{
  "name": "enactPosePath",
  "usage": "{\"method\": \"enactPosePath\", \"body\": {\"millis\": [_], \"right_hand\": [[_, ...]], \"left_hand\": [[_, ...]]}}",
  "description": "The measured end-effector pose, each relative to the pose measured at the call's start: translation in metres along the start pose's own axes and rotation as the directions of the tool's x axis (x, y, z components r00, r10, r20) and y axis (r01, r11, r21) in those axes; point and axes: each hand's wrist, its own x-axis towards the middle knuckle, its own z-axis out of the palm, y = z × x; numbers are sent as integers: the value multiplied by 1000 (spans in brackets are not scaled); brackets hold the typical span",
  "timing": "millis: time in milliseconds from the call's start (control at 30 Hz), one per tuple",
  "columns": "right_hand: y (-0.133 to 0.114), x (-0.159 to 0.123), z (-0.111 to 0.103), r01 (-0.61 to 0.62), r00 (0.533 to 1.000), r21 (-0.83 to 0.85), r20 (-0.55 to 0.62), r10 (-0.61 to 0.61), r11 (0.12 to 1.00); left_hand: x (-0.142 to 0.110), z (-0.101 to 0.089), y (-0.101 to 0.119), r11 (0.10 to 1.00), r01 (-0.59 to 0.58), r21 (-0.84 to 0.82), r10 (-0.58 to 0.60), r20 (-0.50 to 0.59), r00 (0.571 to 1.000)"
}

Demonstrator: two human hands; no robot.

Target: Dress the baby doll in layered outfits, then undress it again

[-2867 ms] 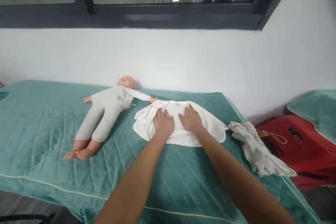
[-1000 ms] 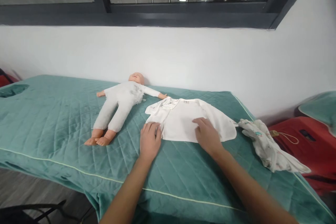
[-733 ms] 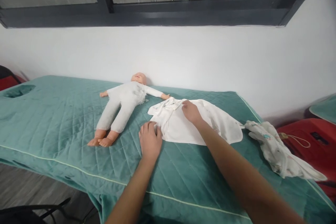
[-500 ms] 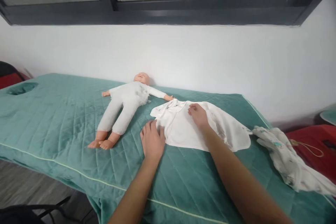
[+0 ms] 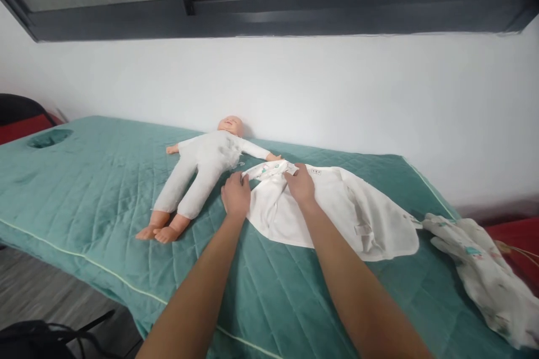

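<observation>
A white baby garment [image 5: 337, 202] lies spread on the green quilted cover, its printed side showing along the upper left edge. My left hand [image 5: 236, 193] is closed on the garment's left corner. With fingers pinched, my right hand [image 5: 300, 182] grips its upper edge near a small white tag. Just left of the garment a baby doll [image 5: 206, 160] in a white bodysuit lies on its back, arms spread. One doll hand touches or nearly touches the cloth; I cannot tell which.
The green quilted cover [image 5: 105, 179] drapes a bed with a face hole [image 5: 50, 138] at its left end. A printed white cloth [image 5: 480, 269] lies crumpled at right, by a red item [image 5: 517, 241]. Behind stand a white wall [image 5: 295, 84] and a dark window frame [image 5: 252, 19].
My right hand has moved left and closed on the garment's upper edge. My left hand has moved up to grip its left corner. That edge is now folded, showing the print.
</observation>
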Motion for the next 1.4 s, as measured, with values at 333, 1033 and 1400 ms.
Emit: {"method": "enactPosePath", "body": {"millis": [333,1033,1400], "right_hand": [[14,15,-1,4,1000,270,19,-9,963],[28,22,-31,106,994,-150,18,-104,983],[25,14,-32,165,986,-245,34,-161,955]], "left_hand": [[44,16,-6,981,-19,-191,-21,-210,978],[6,13,5,888,-456,-61,452,296,842],[-30,-10,12,830,-551,-85,544,341,767]]}}
